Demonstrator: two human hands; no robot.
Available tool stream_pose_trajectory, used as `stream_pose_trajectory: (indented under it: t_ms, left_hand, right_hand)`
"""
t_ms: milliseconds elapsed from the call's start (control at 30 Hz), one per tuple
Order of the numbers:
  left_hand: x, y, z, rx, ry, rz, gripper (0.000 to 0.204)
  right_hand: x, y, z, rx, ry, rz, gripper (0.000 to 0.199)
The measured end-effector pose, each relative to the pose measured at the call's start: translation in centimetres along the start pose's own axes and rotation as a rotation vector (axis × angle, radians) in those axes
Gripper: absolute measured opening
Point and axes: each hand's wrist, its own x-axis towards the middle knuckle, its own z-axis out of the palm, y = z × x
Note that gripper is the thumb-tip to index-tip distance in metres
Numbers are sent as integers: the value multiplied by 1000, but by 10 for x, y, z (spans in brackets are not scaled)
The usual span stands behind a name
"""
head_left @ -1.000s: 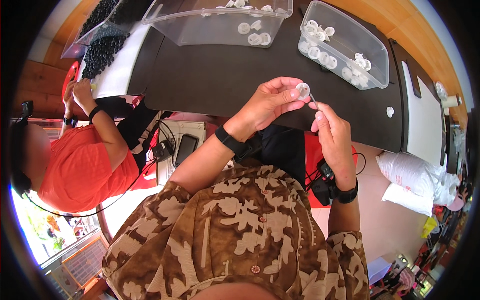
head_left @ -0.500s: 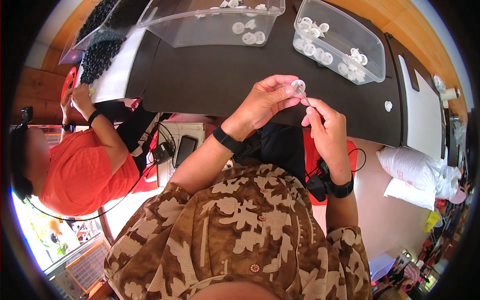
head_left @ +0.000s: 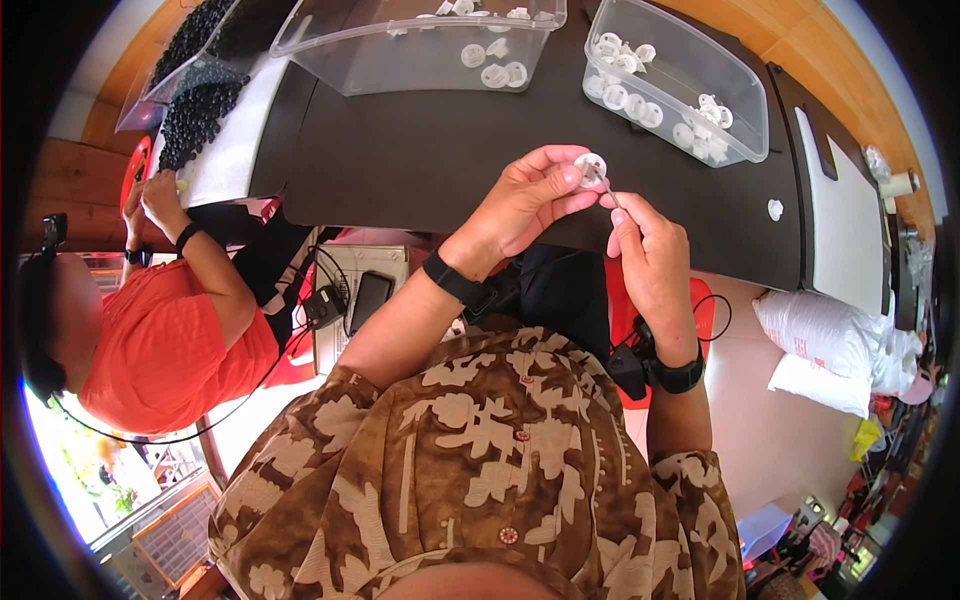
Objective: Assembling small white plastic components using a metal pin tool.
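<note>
Between the thumb and fingers of my left hand (head_left: 535, 195) is a small round white plastic part (head_left: 591, 168), held just above the near edge of the dark table. My right hand (head_left: 647, 235) pinches a thin tool (head_left: 609, 192), slim and metal-looking, whose tip reaches the white part. The tool's handle is hidden in my fingers, so its exact kind does not show. Beyond my hands, a clear plastic bin (head_left: 680, 85) holds several similar white parts. A wider clear bin (head_left: 420, 40) to its left holds more of them.
One loose white part (head_left: 775, 210) lies on the dark table (head_left: 430, 150) at right, beside a white board (head_left: 845, 220). On the left, a co-worker in a red shirt (head_left: 180, 335) handles something near a heap of small black pieces (head_left: 195, 125). White sacks (head_left: 825, 340) lie at lower right.
Both hands have shifted very slightly left with the white part and the tool. The white part's face has turned a little, and the tool's tip still meets it.
</note>
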Motion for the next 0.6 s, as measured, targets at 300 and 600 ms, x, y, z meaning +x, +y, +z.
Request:
stream_pose_trajectory:
  t_ms: [300,600]
  left_hand:
    - [0,-1,1,10,-1,16,23]
    - [-1,0,2,20,-12,25,23]
  right_hand:
    - [3,-1,2,-157,46,-58,18]
    - [2,-4,4,-155,68,-50,19]
